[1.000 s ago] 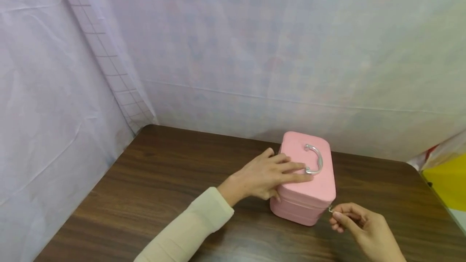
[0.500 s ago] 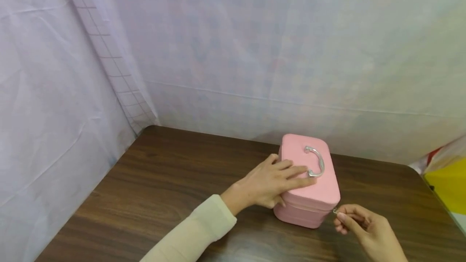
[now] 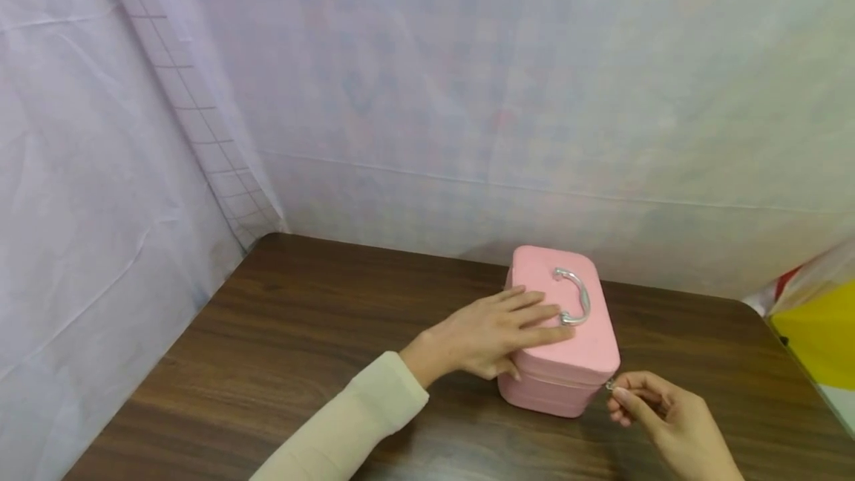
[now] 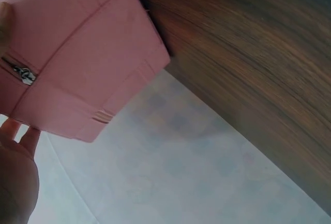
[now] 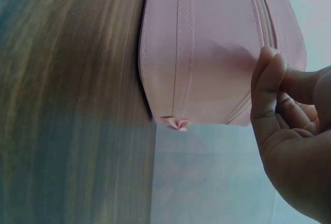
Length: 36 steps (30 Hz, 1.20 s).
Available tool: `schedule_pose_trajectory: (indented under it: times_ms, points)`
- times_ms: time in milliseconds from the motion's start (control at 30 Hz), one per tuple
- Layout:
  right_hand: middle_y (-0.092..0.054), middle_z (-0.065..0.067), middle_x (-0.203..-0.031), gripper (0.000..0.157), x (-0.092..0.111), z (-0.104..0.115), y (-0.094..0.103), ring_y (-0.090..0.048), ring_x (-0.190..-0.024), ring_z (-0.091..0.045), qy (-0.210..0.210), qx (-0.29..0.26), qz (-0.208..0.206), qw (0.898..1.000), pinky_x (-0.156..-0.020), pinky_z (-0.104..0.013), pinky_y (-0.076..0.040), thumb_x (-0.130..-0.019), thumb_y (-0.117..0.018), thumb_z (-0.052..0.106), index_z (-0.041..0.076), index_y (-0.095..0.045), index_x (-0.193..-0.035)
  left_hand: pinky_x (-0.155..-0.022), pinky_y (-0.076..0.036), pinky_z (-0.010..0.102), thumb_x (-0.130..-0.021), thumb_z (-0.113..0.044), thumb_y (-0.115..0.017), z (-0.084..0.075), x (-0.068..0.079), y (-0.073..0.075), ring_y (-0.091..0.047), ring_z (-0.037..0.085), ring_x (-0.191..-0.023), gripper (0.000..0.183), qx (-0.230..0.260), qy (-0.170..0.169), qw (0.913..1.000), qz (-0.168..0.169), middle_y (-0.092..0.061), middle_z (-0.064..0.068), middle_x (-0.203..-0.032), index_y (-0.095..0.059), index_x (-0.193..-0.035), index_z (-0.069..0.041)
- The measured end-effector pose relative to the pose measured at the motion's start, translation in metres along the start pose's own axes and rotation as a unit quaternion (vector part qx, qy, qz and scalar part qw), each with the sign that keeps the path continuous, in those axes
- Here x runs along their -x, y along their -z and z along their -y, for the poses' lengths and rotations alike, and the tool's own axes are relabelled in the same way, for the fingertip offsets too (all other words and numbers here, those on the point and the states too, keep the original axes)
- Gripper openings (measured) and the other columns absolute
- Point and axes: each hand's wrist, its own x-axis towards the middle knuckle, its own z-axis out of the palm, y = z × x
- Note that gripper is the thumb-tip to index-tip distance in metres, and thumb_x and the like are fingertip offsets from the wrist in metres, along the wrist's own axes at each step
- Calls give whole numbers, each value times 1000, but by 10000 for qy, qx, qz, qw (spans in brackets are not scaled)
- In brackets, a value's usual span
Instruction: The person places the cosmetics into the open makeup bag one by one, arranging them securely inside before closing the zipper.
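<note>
A pink vanity case (image 3: 568, 351) with a silver carry handle (image 3: 583, 299) stands on the brown table, its lid down. My left hand (image 3: 490, 332) rests on the lid with spread fingers, fingertips close to the handle, thumb against the near side. At the near right corner my right hand (image 3: 671, 421) pinches a small metal zipper pull (image 3: 610, 384) between thumb and forefinger. The right wrist view shows the zipper (image 5: 266, 19) running up to those fingers, which hide the pull there. Another zipper slider (image 4: 25, 75) appears on the case in the left wrist view.
Dark wood-grain table (image 3: 300, 355) spreads left of the case. A pale curtain (image 3: 434, 95) hangs right behind the table's back edge, with another white cloth (image 3: 100, 169) along the left. Something yellow (image 3: 821, 336) sits beyond the right edge.
The far finger of my left hand has come down onto the lid's edge. My right hand keeps its pinch on the zipper pull, and the case stays in place apart from slight view shifts.
</note>
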Motion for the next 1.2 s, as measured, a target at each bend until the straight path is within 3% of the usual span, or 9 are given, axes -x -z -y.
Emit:
schedule_pose_trajectory:
  times_ms: [367, 1200]
  points:
    - [-65, -5, -74, 9, -6, -3, 6, -62, -61, -15, 587, -151, 132, 9981, -54, -26, -51, -91, -58, -5, 2, -63, -92, -114, 0, 35, -76, -45, -76, 5, 4, 0, -19, 26, -142, 95, 191, -22, 9993, -308, -29, 6, -153, -25, -152, -23]
    - [-65, -7, -74, 8, 1, -8, 6, -62, -61, -13, 356, -175, 177, 9991, -54, -28, -51, -91, -57, -6, -1, -64, -92, -113, -6, 38, -74, -46, -79, -12, -5, -4, -28, 23, -137, 99, -63, 381, 9987, -330, -33, 4, -149, -22, -153, -26]
